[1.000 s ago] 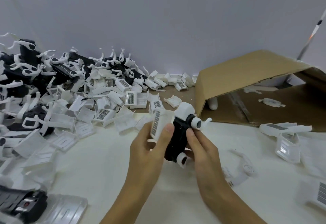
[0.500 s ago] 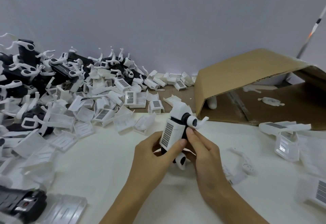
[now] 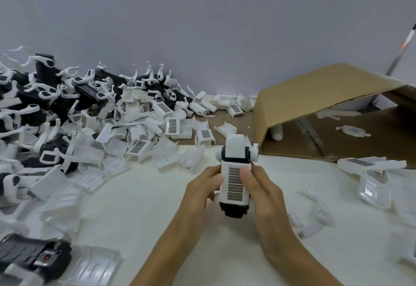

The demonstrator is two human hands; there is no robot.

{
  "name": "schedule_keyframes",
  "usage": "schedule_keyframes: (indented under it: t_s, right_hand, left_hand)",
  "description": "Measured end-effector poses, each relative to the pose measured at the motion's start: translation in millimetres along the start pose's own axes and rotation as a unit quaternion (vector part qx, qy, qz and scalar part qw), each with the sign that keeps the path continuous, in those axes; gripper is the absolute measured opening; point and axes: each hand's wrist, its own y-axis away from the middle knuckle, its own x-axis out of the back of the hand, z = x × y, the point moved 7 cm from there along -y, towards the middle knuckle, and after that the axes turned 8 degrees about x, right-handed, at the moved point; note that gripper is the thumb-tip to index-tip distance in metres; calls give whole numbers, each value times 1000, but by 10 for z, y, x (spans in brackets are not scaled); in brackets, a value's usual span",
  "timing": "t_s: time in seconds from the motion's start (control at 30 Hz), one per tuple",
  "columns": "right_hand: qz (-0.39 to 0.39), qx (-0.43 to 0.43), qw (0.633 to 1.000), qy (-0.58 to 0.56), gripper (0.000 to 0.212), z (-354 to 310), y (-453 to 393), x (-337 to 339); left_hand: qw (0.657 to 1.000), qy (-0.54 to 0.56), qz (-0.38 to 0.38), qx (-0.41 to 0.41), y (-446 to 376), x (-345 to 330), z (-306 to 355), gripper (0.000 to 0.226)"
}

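A small black toy body with a white shell (image 3: 235,173) is held upright above the white table (image 3: 139,207), its grey gridded panel facing me and round white knobs sticking out at both upper sides. My left hand (image 3: 200,192) grips its left edge. My right hand (image 3: 258,186) grips the right edge, thumb lying on the white panel. The black lower end of the toy shows below the panel.
A big heap of white panels and clips (image 3: 135,137) and black bodies (image 3: 38,92) fills the left. An open cardboard box (image 3: 315,105) lies on its side at right. Loose white parts (image 3: 371,173) lie right of my hands; a black unit (image 3: 29,256) sits bottom left.
The white gridded panel, held apart in my left hand a second ago, now sits flat on the black body. The toy has turned so the panel faces me, both hands clasping it.
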Motion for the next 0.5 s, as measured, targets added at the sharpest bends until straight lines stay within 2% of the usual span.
schedule_keyframes:
  t_s: [0.07, 0.13, 0.23, 0.5]
  right_hand:
    - [17, -4, 1000, 10, 36, -3, -10, 26]
    - [24, 9, 999, 42, 36, -27, -22, 34]
    - [29, 32, 997, 61, 34, -38, -38, 49]
    - [14, 22, 998, 56, 41, 18, -31, 59]
  left_hand:
    - [999, 5, 33, -8, -4, 44, 40, 38]
    - [998, -2, 56, -11, -12, 82, 30, 37]
    - [999, 11, 52, -7, -23, 64, -3, 35]
    - [999, 35, 39, 2, -22, 30, -4, 39]
